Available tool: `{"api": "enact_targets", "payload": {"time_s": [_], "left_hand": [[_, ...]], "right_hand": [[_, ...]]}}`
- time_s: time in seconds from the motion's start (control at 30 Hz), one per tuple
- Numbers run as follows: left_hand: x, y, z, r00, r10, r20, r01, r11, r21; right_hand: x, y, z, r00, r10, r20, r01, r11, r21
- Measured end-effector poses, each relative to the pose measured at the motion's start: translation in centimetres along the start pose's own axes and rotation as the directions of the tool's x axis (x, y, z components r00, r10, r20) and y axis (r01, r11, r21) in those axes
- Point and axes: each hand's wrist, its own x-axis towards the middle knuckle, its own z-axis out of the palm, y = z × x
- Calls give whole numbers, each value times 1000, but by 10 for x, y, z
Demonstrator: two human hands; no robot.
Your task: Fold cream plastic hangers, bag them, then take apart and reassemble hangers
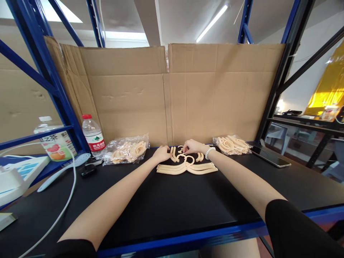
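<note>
Beige curved pieces form a pattern on the black tabletop. Long bowed strips (pixel 172 170) fan out to the left, with matching strips (pixel 203 169) to the right. Where they meet lie a ring-shaped piece (pixel 190 159) and other curved bits. My left hand (pixel 162 154) rests beside a group of short strips (pixel 173 153), fingers bent together; what is under the fingertips is hidden. My right hand (pixel 194 146), with a pale beaded bracelet (pixel 208 153) at the wrist, is pinched over small curved pieces (pixel 180 147) at the back. Anything in its fingertips is too small to make out.
Clear bags of beige pieces lie left (pixel 129 150) and right (pixel 232 144). A phone (pixel 270 157) is at the right. Bottles (pixel 93 135), a brush (pixel 64 170), a white cable (pixel 70 193) and a power strip (pixel 24 175) are leftward. Cardboard (pixel 129 100) walls the back.
</note>
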Motion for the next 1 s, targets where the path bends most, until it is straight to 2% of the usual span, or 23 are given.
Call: {"api": "enact_targets", "payload": {"time_s": [0.2, 0.3, 0.37, 0.43, 0.5, 0.57, 0.67, 0.8, 0.9, 1.0], "left_hand": [[-6, -3, 2, 999, -34, -27, 34, 999, 1], [-10, -1, 1, 996, -69, -50, 70, 997, 22], [-10, 0, -1, 992, -113, -59, 115, 992, 45], [-9, 2, -3, 987, -155, -48, 158, 985, 72], [-7, 3, -7, 982, -186, -21, 187, 977, 99], [-4, 3, -10, 979, -204, 1, 203, 972, 122], [-3, 1, -14, 977, -215, -5, 214, 966, 143], [-9, -8, -19, 980, -194, -51, 199, 971, 133], [-14, -14, -22, 987, -140, -74, 147, 983, 107], [-16, -14, -20, 997, -75, -28, 77, 994, 76]], "right_hand": [[-9, 1, 0, 989, 8, -145, -10, 1000, -13], [-17, 2, -4, 958, 74, -278, -67, 997, 32], [-25, 0, -8, 901, 153, -406, -136, 988, 71], [-35, -5, -13, 819, 232, -525, -197, 973, 122], [-47, -13, -17, 755, 280, -593, -212, 960, 183], [-62, -23, -21, 735, 299, -608, -190, 952, 238], [-89, -40, -23, 744, 335, -578, -104, 913, 394], [-119, -57, -17, 772, 407, -489, 19, 754, 657], [-127, -65, -12, 781, 436, -447, 4, 712, 702], [-125, -70, -12, 776, 475, -415, 10, 649, 760]]}}
